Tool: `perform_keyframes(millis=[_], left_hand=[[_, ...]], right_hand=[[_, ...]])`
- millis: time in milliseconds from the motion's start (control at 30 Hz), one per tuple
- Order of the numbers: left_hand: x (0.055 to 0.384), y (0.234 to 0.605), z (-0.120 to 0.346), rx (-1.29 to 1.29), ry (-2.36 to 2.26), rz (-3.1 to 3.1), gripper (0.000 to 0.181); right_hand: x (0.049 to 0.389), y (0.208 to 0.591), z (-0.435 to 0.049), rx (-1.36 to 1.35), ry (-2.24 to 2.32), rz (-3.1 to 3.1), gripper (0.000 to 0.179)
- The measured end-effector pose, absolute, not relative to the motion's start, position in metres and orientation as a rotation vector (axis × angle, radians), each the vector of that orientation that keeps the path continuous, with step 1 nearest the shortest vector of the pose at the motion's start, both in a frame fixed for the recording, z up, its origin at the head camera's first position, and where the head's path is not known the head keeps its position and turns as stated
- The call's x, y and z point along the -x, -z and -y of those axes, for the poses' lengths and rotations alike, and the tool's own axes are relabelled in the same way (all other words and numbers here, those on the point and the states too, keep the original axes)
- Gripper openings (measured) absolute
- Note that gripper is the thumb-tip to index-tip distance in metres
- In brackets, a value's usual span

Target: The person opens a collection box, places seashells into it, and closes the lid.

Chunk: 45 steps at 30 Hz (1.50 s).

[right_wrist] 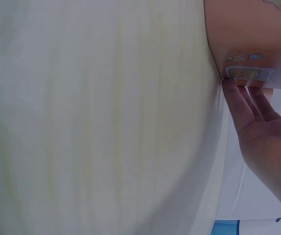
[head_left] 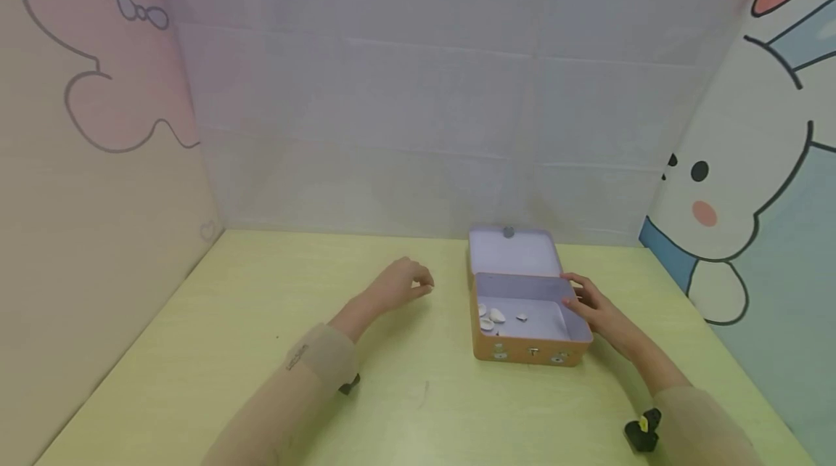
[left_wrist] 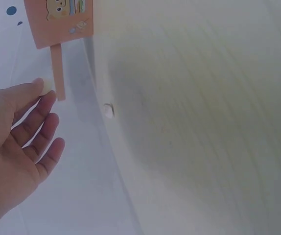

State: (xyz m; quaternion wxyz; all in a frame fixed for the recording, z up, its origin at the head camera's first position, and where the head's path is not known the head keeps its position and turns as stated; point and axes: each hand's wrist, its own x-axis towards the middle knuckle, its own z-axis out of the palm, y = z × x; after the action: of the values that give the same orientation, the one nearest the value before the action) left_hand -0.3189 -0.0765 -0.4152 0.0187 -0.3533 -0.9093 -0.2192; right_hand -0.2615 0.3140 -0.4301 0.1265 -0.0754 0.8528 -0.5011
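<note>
A small suitcase-shaped box, orange outside and lilac inside, stands on the table with its lid swung back. Several white shells lie inside, mostly toward its left wall. To the left of the box, my left hand hovers over the table, pinching a small white shell between thumb and forefinger, its other fingers loosely bent. My right hand grips the box's right side, thumb over the rim and fingers outside. In the right wrist view, fingertips meet the orange side wall.
Another small white piece lies on the table near its edge in the left wrist view. Behind the box hangs a pale sheet. Printed panels stand left and right, the right one with a rabbit.
</note>
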Motion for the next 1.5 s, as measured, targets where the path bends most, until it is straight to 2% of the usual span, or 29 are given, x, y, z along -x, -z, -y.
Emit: perform_keyframes(millis=[767, 1233, 1500], left_hand=[[0.277, 0.391, 0.033, 1.014, 0.859, 2.59, 0.011], [0.257, 0.398, -0.001, 0.998, 1.021, 2.594, 0.011], [0.257, 0.409, -0.018, 1.048, 0.963, 2.584, 0.008]], right_hand=[[0.265, 0.432, -0.315, 0.228, 1.455, -2.475, 0.061], [0.261, 0.432, -0.314, 0.235, 1.444, -2.481, 0.06], [0.263, 0.437, -0.315, 0.236, 1.422, -2.491, 0.06]])
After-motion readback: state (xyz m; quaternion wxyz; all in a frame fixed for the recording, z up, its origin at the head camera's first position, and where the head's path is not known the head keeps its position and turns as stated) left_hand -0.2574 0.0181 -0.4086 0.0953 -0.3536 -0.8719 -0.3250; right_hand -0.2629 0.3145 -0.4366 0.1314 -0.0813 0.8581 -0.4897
